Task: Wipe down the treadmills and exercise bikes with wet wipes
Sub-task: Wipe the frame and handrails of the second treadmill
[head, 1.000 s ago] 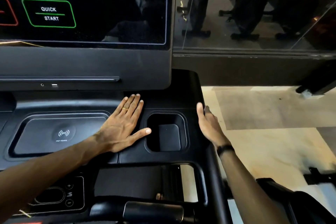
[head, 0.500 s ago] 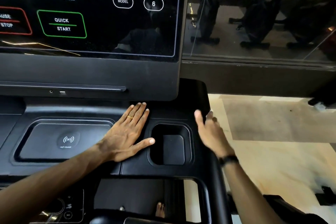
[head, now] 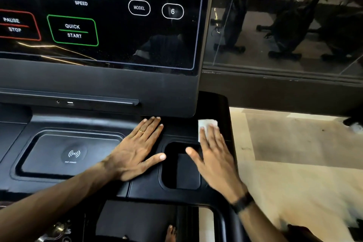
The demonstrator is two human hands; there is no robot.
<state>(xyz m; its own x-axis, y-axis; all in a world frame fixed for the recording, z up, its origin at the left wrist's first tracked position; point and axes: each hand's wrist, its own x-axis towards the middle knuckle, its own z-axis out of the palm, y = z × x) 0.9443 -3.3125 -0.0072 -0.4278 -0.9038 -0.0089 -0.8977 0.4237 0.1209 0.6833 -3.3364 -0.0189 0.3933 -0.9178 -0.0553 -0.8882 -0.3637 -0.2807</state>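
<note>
Since the frames 1 s and 0.5 s back, the right hand (head: 214, 155) has come in off the console's right edge and now lies over the tray deck, with a white wet wipe (head: 207, 124) showing under its fingertips where none could be seen before; the left hand (head: 135, 151) has stayed where it was.

The wipe lies flat on the black treadmill console (head: 176, 192), at the back right corner just behind the cup recess (head: 180, 171) and just below the screen panel (head: 98, 15). The right hand's fingers are straight and spread, pressing the wipe down rather than gripping it. The left hand lies flat and relaxed, holding nothing, between the wireless charging pad (head: 72, 155) and the recess, seemingly as a brace.

As a judgement, the job is early: only this corner of 1 treadmill's deck is being worked. No wet streaks show clearly enough to say what is already clean. The charging pad, recess, screen and handrails appear still to do, as do the exercise bikes (head: 290, 25) that show dimly in the glass (head: 255, 61) to the right.
</note>
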